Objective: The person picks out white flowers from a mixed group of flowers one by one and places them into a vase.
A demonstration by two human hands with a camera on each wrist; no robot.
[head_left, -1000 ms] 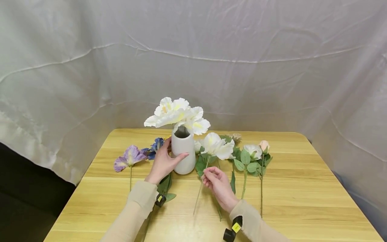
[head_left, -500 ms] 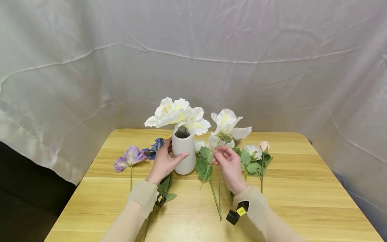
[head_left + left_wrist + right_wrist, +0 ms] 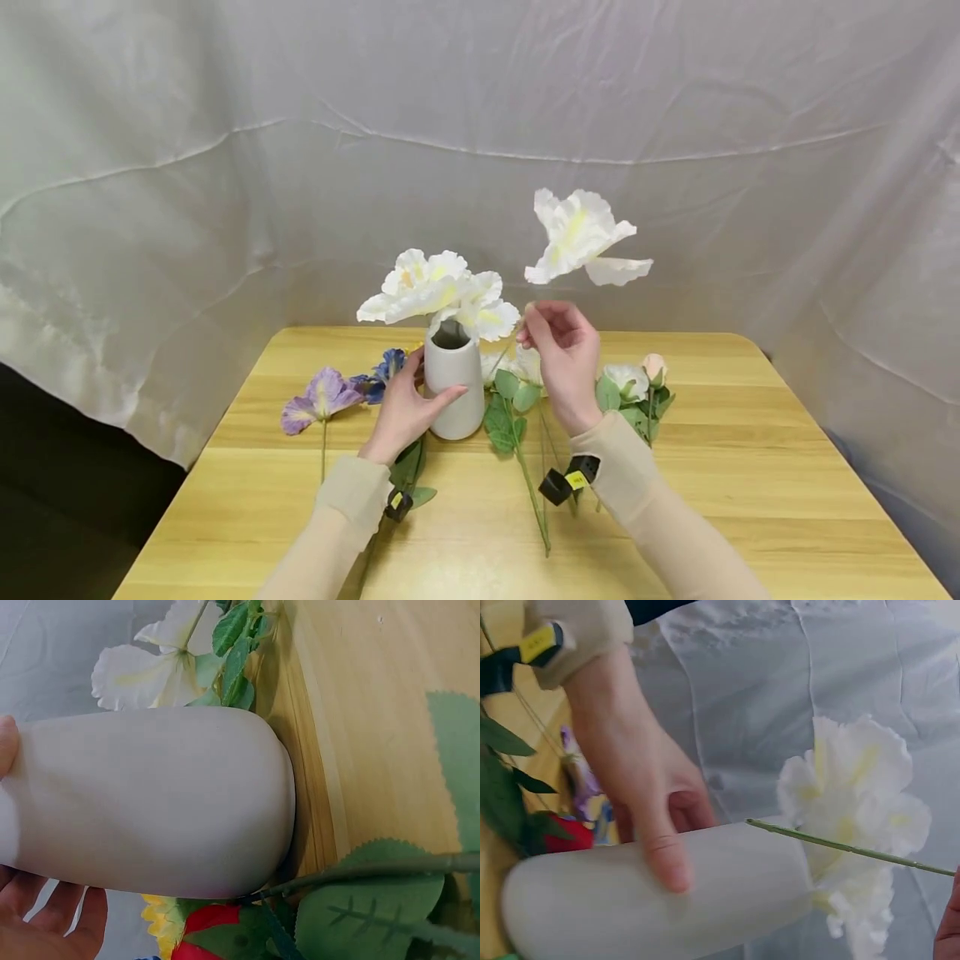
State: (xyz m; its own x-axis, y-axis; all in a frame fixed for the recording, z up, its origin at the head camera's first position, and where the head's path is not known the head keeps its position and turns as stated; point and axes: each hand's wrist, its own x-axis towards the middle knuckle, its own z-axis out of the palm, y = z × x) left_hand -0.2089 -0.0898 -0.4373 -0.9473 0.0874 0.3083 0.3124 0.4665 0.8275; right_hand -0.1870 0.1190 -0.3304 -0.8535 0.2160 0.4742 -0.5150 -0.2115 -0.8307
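A white vase [image 3: 454,396] stands upright on the table, held by my left hand [image 3: 401,410] with the thumb across its front and the fingers round its left side. White artificial irises [image 3: 420,287] sit in its mouth, leaning mostly left. To the right, my right hand [image 3: 564,362] pinches the stem of another white iris [image 3: 573,237], its bloom raised above the hand. In the right wrist view that green stem [image 3: 840,845] slants so its lower tip is near the vase's rim, in front of or beside it; I cannot tell if they touch.
Left of the vase lie a purple iris [image 3: 322,400] and a blue flower [image 3: 388,371]. A red flower [image 3: 214,930] and a yellow one [image 3: 157,919] lie behind it. White roses [image 3: 626,382], a peach rosebud [image 3: 655,368] and leafy stems lie right. A grey curtain [image 3: 480,108] surrounds the wooden table [image 3: 750,492].
My right hand has lifted the white iris from low over the table, so its bloom is now well above the vase. The left hand has stayed on the vase.
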